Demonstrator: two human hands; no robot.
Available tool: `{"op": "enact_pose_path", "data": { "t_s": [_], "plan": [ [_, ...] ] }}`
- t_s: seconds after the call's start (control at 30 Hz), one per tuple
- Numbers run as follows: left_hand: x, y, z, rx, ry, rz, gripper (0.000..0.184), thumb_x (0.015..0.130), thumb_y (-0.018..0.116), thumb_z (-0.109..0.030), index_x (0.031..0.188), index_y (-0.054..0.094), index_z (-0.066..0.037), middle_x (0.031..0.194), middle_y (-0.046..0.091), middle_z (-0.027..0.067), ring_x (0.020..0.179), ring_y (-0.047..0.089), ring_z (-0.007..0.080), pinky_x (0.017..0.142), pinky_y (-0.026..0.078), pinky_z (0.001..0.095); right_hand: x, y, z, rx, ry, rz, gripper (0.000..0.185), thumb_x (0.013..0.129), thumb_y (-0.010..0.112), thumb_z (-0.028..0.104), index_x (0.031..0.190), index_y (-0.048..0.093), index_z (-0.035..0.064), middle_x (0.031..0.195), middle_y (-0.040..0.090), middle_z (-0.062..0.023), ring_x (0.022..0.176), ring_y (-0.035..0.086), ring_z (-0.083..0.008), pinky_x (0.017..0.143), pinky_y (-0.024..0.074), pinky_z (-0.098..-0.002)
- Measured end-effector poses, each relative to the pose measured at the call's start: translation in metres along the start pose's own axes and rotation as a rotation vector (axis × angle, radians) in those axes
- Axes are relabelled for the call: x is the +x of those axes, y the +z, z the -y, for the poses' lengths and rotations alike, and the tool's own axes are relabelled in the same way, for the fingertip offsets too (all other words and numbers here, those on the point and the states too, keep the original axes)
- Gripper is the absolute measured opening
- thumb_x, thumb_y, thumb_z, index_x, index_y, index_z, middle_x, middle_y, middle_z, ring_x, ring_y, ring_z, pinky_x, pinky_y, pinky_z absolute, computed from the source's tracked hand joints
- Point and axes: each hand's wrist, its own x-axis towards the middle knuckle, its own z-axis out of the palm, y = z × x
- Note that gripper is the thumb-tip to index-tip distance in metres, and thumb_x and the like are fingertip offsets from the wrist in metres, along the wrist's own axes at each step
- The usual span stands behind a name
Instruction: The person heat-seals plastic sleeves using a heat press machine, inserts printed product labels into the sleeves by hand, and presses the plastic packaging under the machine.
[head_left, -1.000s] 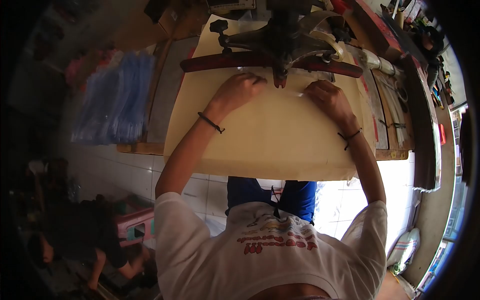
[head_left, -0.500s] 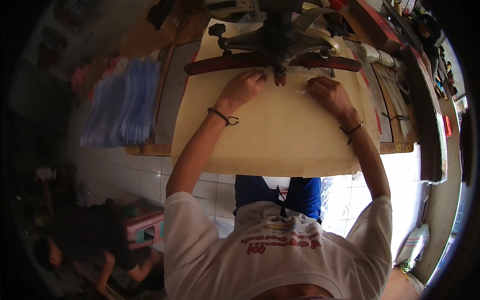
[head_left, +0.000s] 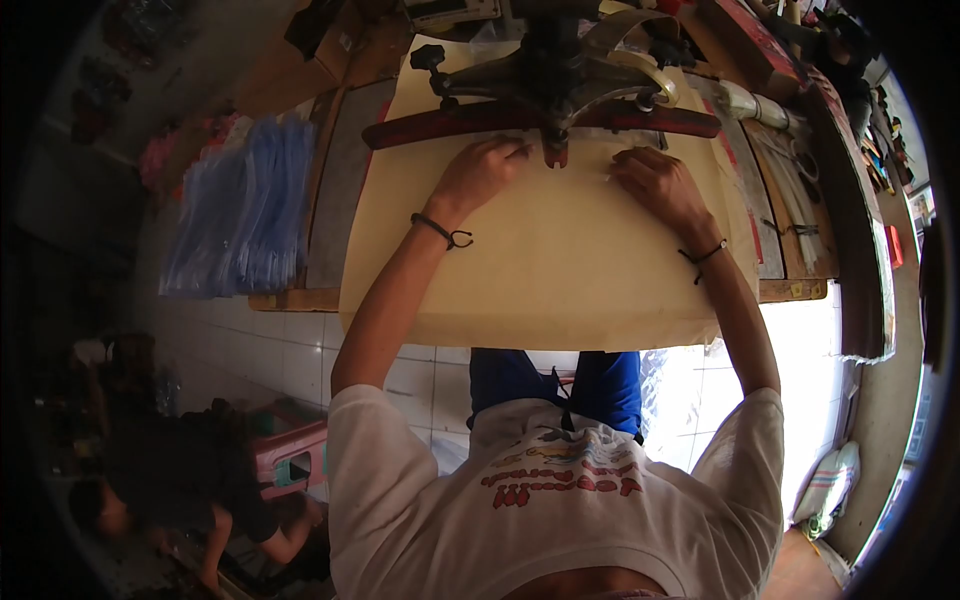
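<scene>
A large tan sheet [head_left: 540, 270] covers the front of the workbench. Across its far part runs the dark red bar [head_left: 450, 125] of a black metal machine [head_left: 555, 75], with a notched tip at the middle. Just in front of the bar's left half is my left hand [head_left: 480, 176], fingers pinched together. My right hand [head_left: 660, 187] is on the other side of the notched tip, its fingers also drawn together. A thin clear strip of film seems to lie between the hands by the bar. What the fingertips hold is too small to tell.
Bluish plastic sleeves [head_left: 240, 210] hang at the left of the bench. Rolled clear plastic [head_left: 760, 107] and a wooden frame [head_left: 795, 215] are at the right. At the lower left, another person [head_left: 190, 480] in dark clothes bends beside a pink stool [head_left: 290, 460].
The camera view has shifted slightly. Both hands stay close to the bar with fingers together; my left hand sits marginally lower relative to its earlier place.
</scene>
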Motion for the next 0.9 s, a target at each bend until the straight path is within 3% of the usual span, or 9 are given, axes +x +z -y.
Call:
{"op": "enact_pose_path", "data": {
  "t_s": [0.57, 0.67, 0.9],
  "plan": [
    [0.002, -0.001, 0.003, -0.045, 0.004, 0.044, 0.024, 0.08, 0.063, 0.003, 0.103, 0.07, 0.002, 0.103, 0.071, 0.0123, 0.099, 0.07, 0.0269, 0.085, 0.06, 0.0351, 0.003, -0.004, 0.001, 0.023, -0.006, -0.001, 0.014, 0.085, 0.07, 0.012, 0.098, 0.069, 0.0073, 0.106, 0.071, -0.0086, 0.094, 0.069, -0.0282, 0.079, 0.0581, -0.0392],
    [0.0, 0.002, 0.004, -0.039, 0.0, 0.049, 0.024, 0.08, 0.063, 0.003, 0.103, 0.07, 0.002, 0.103, 0.071, 0.0128, 0.099, 0.07, 0.0271, 0.085, 0.06, 0.0355, 0.002, -0.002, -0.001, -0.002, -0.019, -0.021, 0.013, 0.086, 0.069, 0.015, 0.097, 0.069, 0.0096, 0.104, 0.07, -0.004, 0.093, 0.068, -0.0245, 0.077, 0.0577, -0.0373],
    [0.002, -0.005, 0.001, -0.038, -0.003, 0.065, 0.026, 0.079, 0.064, 0.002, 0.105, 0.069, 0.002, 0.102, 0.071, 0.0127, 0.098, 0.071, 0.0268, 0.083, 0.06, 0.0351, 0.002, -0.001, 0.0, -0.054, -0.021, -0.053, 0.011, 0.085, 0.069, 0.014, 0.096, 0.068, 0.0102, 0.104, 0.07, -0.0023, 0.093, 0.068, -0.0219, 0.075, 0.0584, -0.0357]
  ]
}}
